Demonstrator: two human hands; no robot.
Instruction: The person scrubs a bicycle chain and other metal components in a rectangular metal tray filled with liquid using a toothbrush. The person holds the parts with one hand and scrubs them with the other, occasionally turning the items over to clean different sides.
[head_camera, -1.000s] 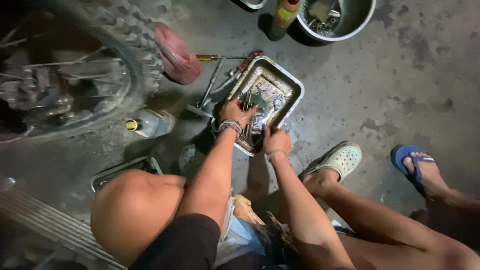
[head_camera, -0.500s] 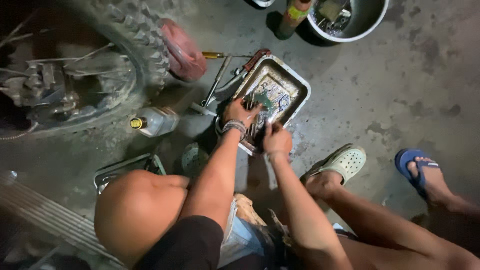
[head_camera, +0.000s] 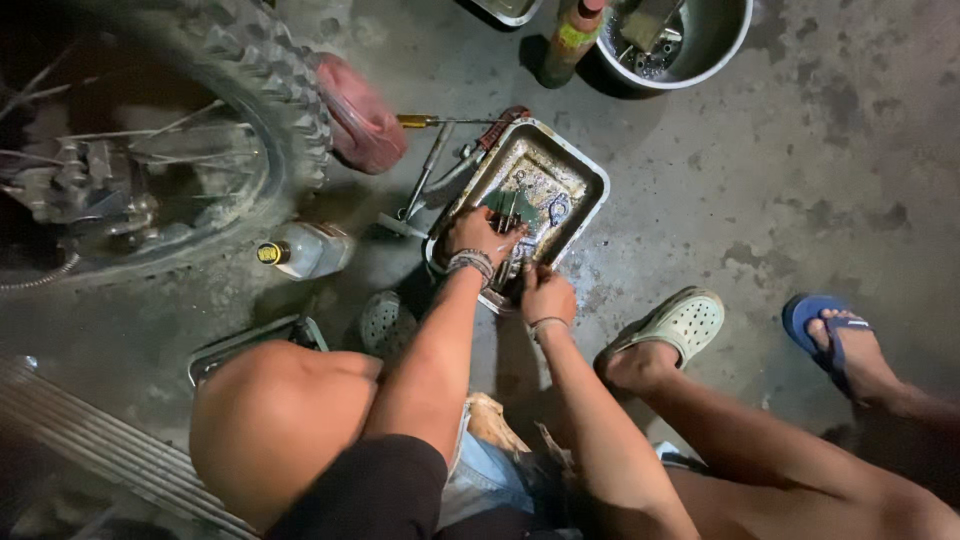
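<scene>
A rectangular metal tray (head_camera: 592, 178) lies on the concrete floor, holding oily liquid and small dark parts. My left hand (head_camera: 478, 236), with a bracelet on its wrist, reaches into the tray and its fingers pinch a dark greenish metal part (head_camera: 508, 208). My right hand (head_camera: 545, 293) sits at the tray's near edge with its fingers curled down into it. What they hold is hidden. The two hands are close together, almost touching.
A knobby motorcycle tyre (head_camera: 275, 95) stands at the left beside a red cap-like object (head_camera: 362, 118). A screwdriver (head_camera: 418, 121) and long tools (head_camera: 430, 180) lie next to the tray. Around it are a plastic bottle (head_camera: 308, 250), a round basin (head_camera: 712, 45), a can (head_camera: 568, 38), a second tray (head_camera: 245, 343), my pale clog (head_camera: 682, 322) and another person's foot in a blue sandal (head_camera: 838, 338).
Both hands stay in the tray. Only the fingers and the view shift slightly.
</scene>
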